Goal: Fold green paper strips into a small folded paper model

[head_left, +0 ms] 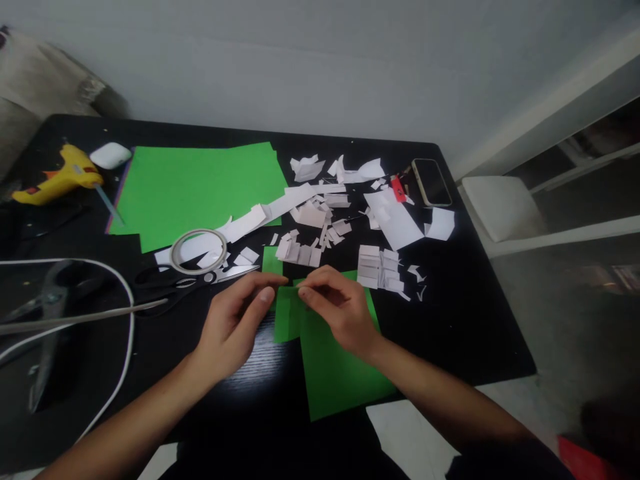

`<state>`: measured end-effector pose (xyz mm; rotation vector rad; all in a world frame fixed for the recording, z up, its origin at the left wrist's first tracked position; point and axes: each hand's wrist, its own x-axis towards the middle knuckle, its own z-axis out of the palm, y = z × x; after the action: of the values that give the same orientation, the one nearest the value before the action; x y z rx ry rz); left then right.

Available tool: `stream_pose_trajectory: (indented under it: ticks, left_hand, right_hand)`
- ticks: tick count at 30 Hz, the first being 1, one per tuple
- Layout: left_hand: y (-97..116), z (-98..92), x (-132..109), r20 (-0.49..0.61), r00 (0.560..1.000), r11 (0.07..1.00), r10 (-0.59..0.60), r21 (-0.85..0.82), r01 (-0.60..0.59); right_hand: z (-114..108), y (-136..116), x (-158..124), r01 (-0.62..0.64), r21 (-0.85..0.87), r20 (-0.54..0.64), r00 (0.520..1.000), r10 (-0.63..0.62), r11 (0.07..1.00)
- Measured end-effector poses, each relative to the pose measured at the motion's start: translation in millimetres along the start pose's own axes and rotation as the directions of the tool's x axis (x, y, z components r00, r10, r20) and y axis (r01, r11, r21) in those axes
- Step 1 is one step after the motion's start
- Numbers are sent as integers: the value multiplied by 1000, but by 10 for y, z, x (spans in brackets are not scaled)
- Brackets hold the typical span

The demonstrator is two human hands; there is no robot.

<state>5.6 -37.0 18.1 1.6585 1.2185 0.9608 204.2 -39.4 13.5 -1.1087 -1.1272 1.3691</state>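
Observation:
My left hand (237, 325) is over the dark table just left of a small green paper strip (283, 319), its thumb and fingers apart and nothing between them. My right hand (344, 310) pinches the upper edge of the small green paper between thumb and forefinger. Beneath my right hand and forearm lies a larger green sheet (340, 373), reaching to the table's front edge. Another green piece (272, 261) lies flat just beyond my left fingertips. Black-handled scissors (215, 275) rest left of my left hand, beside a roll of tape (173, 257).
Large green sheets (200, 187) lie at the back left, near a yellow glue gun (75, 175) and a white case (111, 155). Cut white paper (369, 267) is scattered across the middle. A phone (431, 182) lies back right; a white cable (131, 333) loops at left.

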Motion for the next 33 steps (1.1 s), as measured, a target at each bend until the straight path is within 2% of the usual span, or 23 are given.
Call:
stream_pose_trajectory:
  ticks: [3, 7, 10, 12, 14, 16, 20, 26, 33]
  left_hand:
    - [-4, -29, 6, -28, 994, 995, 102, 10, -102]
    - [-44, 4, 18, -169, 958, 970, 232, 115, -214]
    - [-71, 47, 19, -287, 936, 977, 204, 116, -178]
    - [-69, 55, 12, -308, 937, 986, 162, 89, -141]
    - [-48, 43, 9, -259, 956, 990, 134, 85, -116]
    - [-16, 18, 16, -162, 981, 993, 105, 70, -95]
    - [42, -24, 52, -56, 998, 998, -11, -55, 8]
    - [63, -24, 63, -59, 995, 989, -79, -131, 71]
    - [55, -23, 72, -66, 983, 972, -169, -177, 156]
  right_hand:
    - [-29, -9, 19, -91, 90, -5, 996, 92, 992]
    - [-35, -10, 16, -101, 188, 17, 995, 100, 977]
    - [-28, -5, 8, -99, 230, 39, 995, 93, 968]
    - [-27, -1, 6, -105, 249, 61, 994, 93, 963]
    - [-29, 0, 6, -107, 255, 85, 992, 88, 961]
    - [-30, -5, 4, -103, 244, 99, 992, 81, 964]
    - [-12, -20, -21, -80, 168, 99, 993, 64, 983]
    - [-2, 12, -79, 18, -41, 77, 997, -14, 999]
    - [-39, 37, -70, 212, -223, 122, 974, -189, 951]
